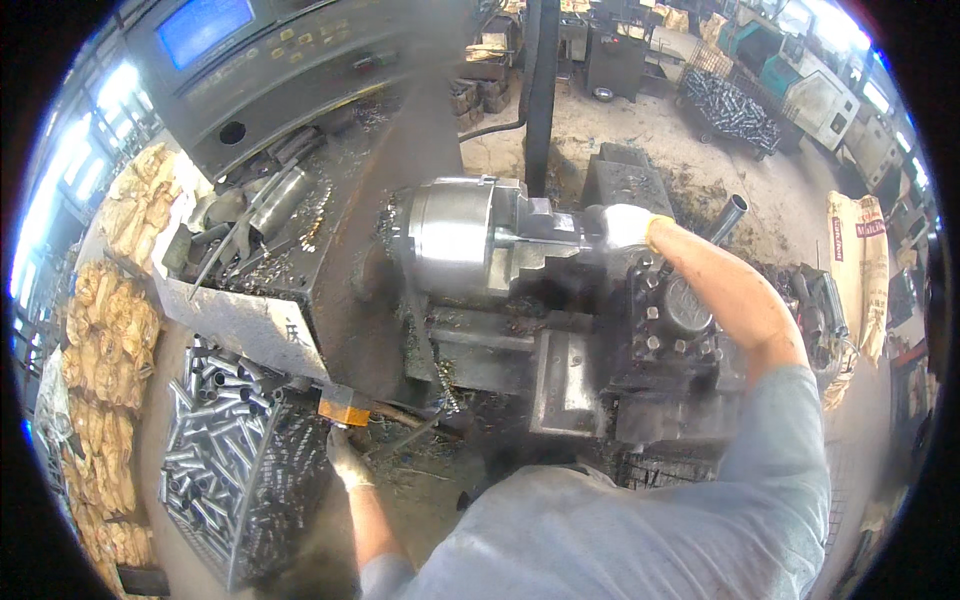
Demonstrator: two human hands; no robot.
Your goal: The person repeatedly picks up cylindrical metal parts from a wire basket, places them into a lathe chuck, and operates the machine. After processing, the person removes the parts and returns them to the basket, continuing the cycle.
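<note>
My right hand (628,226), in a white glove, is closed at the outer end of the jaws of a large steel lathe chuck (452,238). What its fingers grip is hidden from this side. The stepped chuck jaws (545,250) point toward that hand. Below it stands a dark tool post (672,310) with several bolts. Low on the left, my gloved left hand (346,458) reaches up to the underside of a small orange box (343,412) on the machine's front. It touches or nearly touches the box; its fingers are too small and partly hidden to make out.
A mesh bin of short metal tubes (215,445) stands at lower left, beside stacked brown sacks (105,400). Metal parts and chips lie on the headstock tray (245,325). A control panel (290,50) rises at upper left. One upright tube (728,218) stands beyond my right forearm.
</note>
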